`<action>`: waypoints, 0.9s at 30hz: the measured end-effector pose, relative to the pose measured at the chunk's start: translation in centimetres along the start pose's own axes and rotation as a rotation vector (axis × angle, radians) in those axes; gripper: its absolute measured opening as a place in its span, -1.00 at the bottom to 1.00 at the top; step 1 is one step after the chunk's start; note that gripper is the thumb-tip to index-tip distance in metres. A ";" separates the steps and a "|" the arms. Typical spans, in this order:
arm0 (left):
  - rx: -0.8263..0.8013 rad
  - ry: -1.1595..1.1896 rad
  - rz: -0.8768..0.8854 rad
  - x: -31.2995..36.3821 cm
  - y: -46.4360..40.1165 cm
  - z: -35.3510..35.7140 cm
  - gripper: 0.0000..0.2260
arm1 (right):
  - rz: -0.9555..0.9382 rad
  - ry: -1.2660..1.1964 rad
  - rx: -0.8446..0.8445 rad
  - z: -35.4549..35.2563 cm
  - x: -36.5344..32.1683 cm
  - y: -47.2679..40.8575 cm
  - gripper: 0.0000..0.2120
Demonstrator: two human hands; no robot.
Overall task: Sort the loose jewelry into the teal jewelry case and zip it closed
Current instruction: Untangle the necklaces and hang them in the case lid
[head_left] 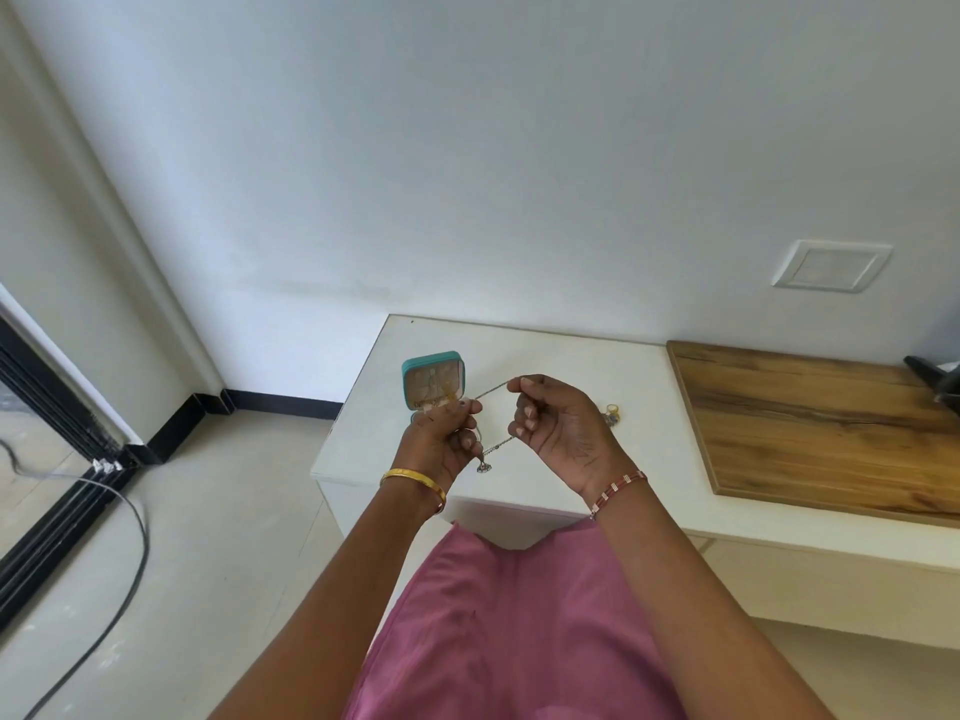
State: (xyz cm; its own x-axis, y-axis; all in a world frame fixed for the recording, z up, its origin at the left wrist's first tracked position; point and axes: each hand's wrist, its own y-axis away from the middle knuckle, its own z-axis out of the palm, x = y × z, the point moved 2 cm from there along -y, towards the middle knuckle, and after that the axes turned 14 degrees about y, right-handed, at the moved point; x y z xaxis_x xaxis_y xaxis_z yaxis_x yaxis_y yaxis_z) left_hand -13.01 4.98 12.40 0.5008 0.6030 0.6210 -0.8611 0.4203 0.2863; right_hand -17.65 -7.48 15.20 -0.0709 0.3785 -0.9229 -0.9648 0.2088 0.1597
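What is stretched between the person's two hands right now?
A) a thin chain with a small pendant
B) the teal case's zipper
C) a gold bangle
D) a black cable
A: the left hand and right hand each pinch a thin chain, its pendant dangling below, while the open case stands on the table behind.

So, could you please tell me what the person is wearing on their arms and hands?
Both forearms are bare, with no sleeves in view. The left wrist carries a plain gold bangle. The right wrist carries a flat beaded bracelet in red and white bands. The left hand and right hand wear no gloves; any finger rings are too small to tell.
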 end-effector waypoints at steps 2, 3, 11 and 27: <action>0.056 0.028 -0.007 -0.1 -0.3 -0.8 -0.83 | 0.020 0.116 0.003 0.2 0.3 -0.2 -0.81; 0.086 0.042 -0.009 -0.1 -0.5 -1.2 -0.83 | 0.029 0.176 0.009 0.3 0.5 -0.4 -0.83; 0.193 0.020 0.013 0.7 -2.2 -3.5 -0.85 | 0.035 0.401 0.016 1.6 1.5 -2.5 -0.87; 0.377 -0.167 0.032 0.8 -8.8 -8.5 -0.85 | 0.072 0.568 0.074 1.2 3.5 -9.6 -0.85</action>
State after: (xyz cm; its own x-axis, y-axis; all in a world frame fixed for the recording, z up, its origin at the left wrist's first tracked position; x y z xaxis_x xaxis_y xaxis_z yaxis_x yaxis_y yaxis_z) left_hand -4.31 7.54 4.23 0.4786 0.4808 0.7347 -0.8637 0.1069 0.4926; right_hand -8.30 -7.08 10.90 -0.2799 -0.1454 -0.9490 -0.9338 0.2706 0.2340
